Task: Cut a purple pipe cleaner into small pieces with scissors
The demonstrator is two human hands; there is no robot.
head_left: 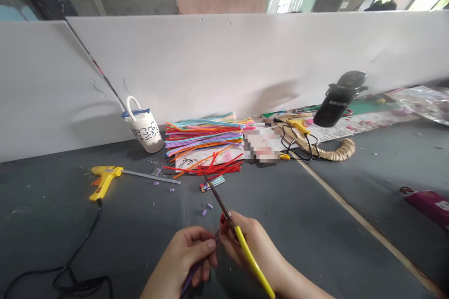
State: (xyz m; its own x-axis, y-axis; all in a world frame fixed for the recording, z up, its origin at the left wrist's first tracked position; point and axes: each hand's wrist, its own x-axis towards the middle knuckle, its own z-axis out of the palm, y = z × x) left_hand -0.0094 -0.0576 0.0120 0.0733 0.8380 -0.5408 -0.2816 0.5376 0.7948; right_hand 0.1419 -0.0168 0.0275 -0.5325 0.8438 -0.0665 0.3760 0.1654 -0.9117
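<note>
Near the bottom centre, my left hand [192, 254] pinches a thin purple stem [189, 281] that runs down past the palm. Its fingertips are close beside my right hand [254, 243]. That hand is closed around scissors [253, 264] with yellow handles, the dark blades pointing up and left over the table. A small red piece [223, 222] shows at the right fingertips. Small purple bits [204, 213] lie beyond the hands. Farther back are loose red stems [220, 168] and a stack of multicoloured stems [205, 138].
On the left lie a yellow glue gun [105, 180] with a black cord and a white cup [145, 131]. A small packet [212, 183] is in the middle. Toward the right are a black bottle [338, 100], another glue gun [300, 125] and a magenta pouch [428, 205].
</note>
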